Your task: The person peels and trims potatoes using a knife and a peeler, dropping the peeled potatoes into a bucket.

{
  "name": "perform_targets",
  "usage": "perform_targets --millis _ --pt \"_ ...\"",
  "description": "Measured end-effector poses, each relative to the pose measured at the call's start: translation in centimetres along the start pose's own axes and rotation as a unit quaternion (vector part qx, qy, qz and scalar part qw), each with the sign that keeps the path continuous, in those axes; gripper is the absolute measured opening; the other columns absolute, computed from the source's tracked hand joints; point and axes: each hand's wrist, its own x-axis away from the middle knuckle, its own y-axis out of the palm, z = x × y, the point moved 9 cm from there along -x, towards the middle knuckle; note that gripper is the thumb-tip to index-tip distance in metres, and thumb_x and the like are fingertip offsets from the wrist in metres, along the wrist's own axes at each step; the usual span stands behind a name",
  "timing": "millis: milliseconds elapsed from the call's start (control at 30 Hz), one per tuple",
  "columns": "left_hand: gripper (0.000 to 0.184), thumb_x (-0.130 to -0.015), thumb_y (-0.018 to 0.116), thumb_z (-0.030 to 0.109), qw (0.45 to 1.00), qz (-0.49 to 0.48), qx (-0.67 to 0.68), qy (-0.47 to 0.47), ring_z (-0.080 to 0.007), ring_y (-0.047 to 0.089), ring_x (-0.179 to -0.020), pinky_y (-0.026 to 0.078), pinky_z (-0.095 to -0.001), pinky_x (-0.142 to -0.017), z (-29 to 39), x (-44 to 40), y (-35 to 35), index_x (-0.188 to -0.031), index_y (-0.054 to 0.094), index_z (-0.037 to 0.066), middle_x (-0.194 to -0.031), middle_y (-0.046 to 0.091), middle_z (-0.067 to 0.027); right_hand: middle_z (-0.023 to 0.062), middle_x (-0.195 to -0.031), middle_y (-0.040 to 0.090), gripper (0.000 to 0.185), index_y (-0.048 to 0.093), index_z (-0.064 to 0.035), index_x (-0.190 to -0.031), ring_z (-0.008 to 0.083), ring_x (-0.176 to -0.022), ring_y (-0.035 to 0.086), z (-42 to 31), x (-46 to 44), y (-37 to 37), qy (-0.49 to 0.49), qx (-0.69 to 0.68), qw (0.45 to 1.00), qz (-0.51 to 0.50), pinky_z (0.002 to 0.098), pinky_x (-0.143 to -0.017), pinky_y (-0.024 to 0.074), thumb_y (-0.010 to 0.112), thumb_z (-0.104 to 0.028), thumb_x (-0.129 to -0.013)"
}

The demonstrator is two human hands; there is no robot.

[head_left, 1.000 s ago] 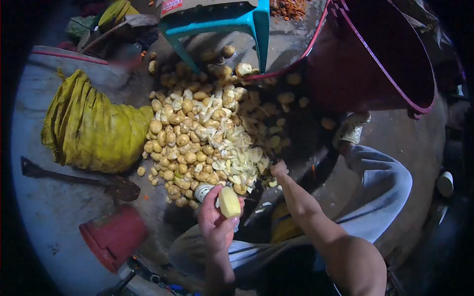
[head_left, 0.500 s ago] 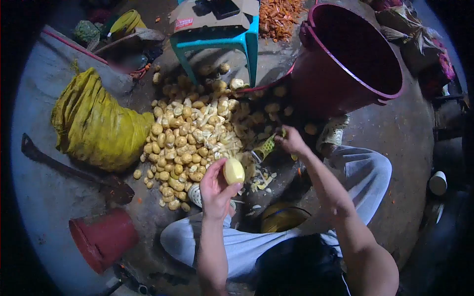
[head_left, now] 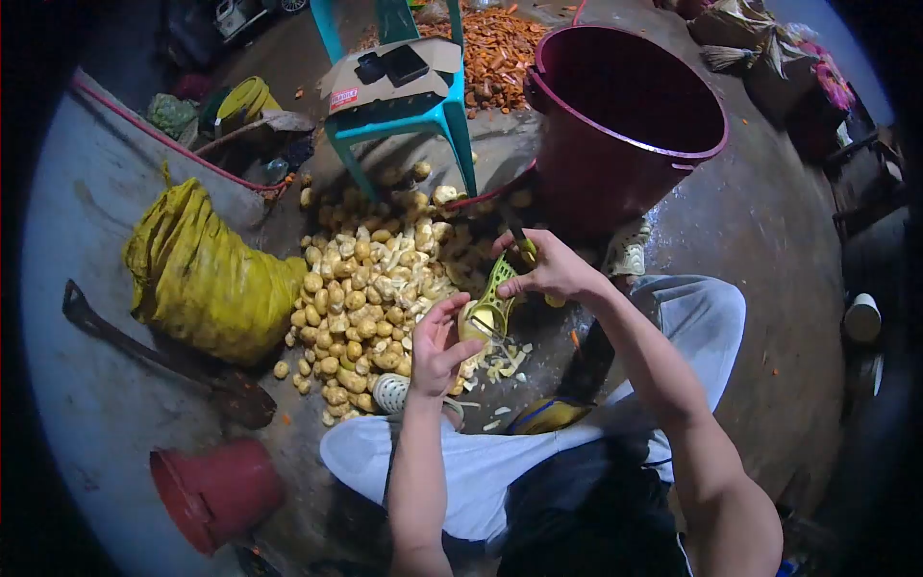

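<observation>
Left hand cups the potato, fingers curled on its left side and thumb below, with the palm partly open. The pale, peeled-looking potato lies at two o'clock from that palm and at about eight o'clock from the right hand, so the left is nearer. Its long axis is hard to tell, since the green peeler covers part of it. The right hand is closed on the peeler, thumb pressed along its side. The tool's length runs roughly from twelve down to six, its lower end over the potato; whether the blade touches cannot be told.

The left forearm comes up almost straight from six o'clock, palm turned inward. The right forearm slants in from five o'clock towards eleven, elbow bent out to the side and wrist higher in view than the left.

Around the potato, taken as the clock's centre, loose peelings lie near at five o'clock. A heap of potatoes spreads at nine to ten, and a yellow sack slumps beside its far edge. A spade lies at about eight to nine, and a small red bucket leans at eight. A teal chair stands at eleven, chopped carrots at twelve, and a big maroon tub at one.
</observation>
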Motion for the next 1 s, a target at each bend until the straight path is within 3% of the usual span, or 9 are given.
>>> perform_targets --millis 133,233,300,333,367,433,633,833,1000 --pt "0.07 -0.064 0.079 -0.002 0.999 -0.02 0.038 -0.016 -0.019 0.059 -0.107 0.046 -0.0305 -0.098 -0.3 -0.1 0.4 -0.127 0.048 -0.006 -0.115 0.059 -0.0112 0.001 -0.088 0.064 0.052 0.061 -0.0048 -0.103 0.0109 -0.086 0.057 -1.3 0.8 -0.1 0.037 0.001 0.999 0.002 0.0285 -0.079 0.0469 0.091 -0.023 -0.065" --pt "0.07 -0.063 0.08 0.004 0.999 -0.047 0.005 0.004 -0.0191 0.061 -0.104 0.046 -0.0301 -0.097 0.2 0.2 1.0 -0.125 0.048 -0.006 -0.111 0.06 -0.0113 -0.0023 -0.084 0.061 0.05 0.061 -0.004 -0.106 0.0075 -0.078 0.055 -2.4 0.7 0.1 0.007 -0.001 1.0 -0.03 0.0261 -0.069 0.046 0.089 -0.02 -0.068" --pt "0.071 -0.064 0.081 0.007 0.997 -0.073 0.024 0.004 -0.0195 0.061 -0.104 0.046 -0.0302 -0.097 0.3 0.3 1.3 -0.125 0.048 -0.007 -0.111 0.061 -0.0118 -0.0015 -0.088 0.064 0.048 0.062 -0.0034 -0.106 0.009 -0.083 0.058 0.1 -0.5 -1.0 0.002 -0.007 1.0 -0.018 0.0267 -0.075 0.0482 0.088 -0.017 -0.068" --pt "0.072 -0.064 0.082 0.011 0.994 -0.098 0.043 0.004 -0.0198 0.061 -0.104 0.047 -0.0303 -0.096 0.4 0.4 1.7 -0.125 0.048 -0.007 -0.111 0.062 -0.0123 0.0 -0.092 0.066 0.048 0.063 -0.0027 -0.107 0.0101 -0.088 0.06 2.9 -1.0 -3.0 0.079 0.057 0.995 0.025 0.0273 -0.08 0.049 0.088 -0.015 -0.068" --pt "0.072 -0.064 0.082 0.011 0.994 -0.102 0.041 0.006 -0.0198 0.061 -0.104 0.047 -0.0303 -0.096 0.4 0.3 1.8 -0.125 0.048 -0.007 -0.111 0.062 -0.0123 0.0008 -0.092 0.066 0.045 0.064 -0.0024 -0.106 0.0094 -0.088 0.059 3.6 -1.3 -4.5 0.031 0.113 0.991 0.057 0.0273 -0.08 0.049 0.087 -0.014 -0.069" --pt "0.075 -0.064 0.084 0.017 0.992 -0.082 0.099 0.013 -0.0212 0.061 -0.106 0.047 -0.0313 -0.097 0.3 0.3 0.9 -0.125 0.048 -0.008 -0.113 0.062 -0.0134 0.0001 -0.091 0.066 0.045 0.064 -0.003 -0.106 0.0085 -0.088 0.059 2.9 -0.8 -3.9 0.063 -0.014 0.997 0.031 0.027 -0.081 0.0485 0.087 -0.015 -0.069" --pt "0.072 -0.071 0.082 0.01 0.992 -0.046 0.111 0.033 -0.0213 0.059 -0.113 0.043 -0.0323 -0.102 0.1 -0.6 -0.1 -0.131 0.045 -0.007 -0.122 0.059 -0.0126 -0.0006 -0.094 0.065 0.05 0.064 -0.0026 -0.107 0.0091 -0.089 0.058 -2.9 0.4 0.3 0.024 -0.066 0.998 0.007 0.0275 -0.082 0.048 0.089 -0.019 -0.067" --pt "0.073 -0.063 0.084 0.004 0.997 -0.067 0.021 0.017 -0.0195 0.061 -0.107 0.046 -0.0314 -0.098 1.1 -0.1 0.5 -0.127 0.049 -0.005 -0.115 0.061 -0.0105 0.0018 -0.094 0.066 0.049 0.063 -0.0018 -0.109 0.0103 -0.089 0.06 -4.6 0.6 0.5 -0.013 0.043 0.999 0.004 0.028 -0.082 0.0495 0.088 -0.016 -0.069" --pt "0.076 -0.066 0.085 0.018 0.985 -0.125 0.118 0.025 -0.0205 0.06 -0.109 0.045 -0.0316 -0.099 1.3 0.6 1.9 -0.126 0.047 -0.006 -0.115 0.061 -0.0113 0.0021 -0.094 0.066 0.044 0.064 -0.0003 -0.106 0.0105 -0.091 0.06 -0.2 -0.8 -2.1 0.073 -0.034 0.996 0.036 0.0282 -0.083 0.05 0.086 -0.01 -0.069"
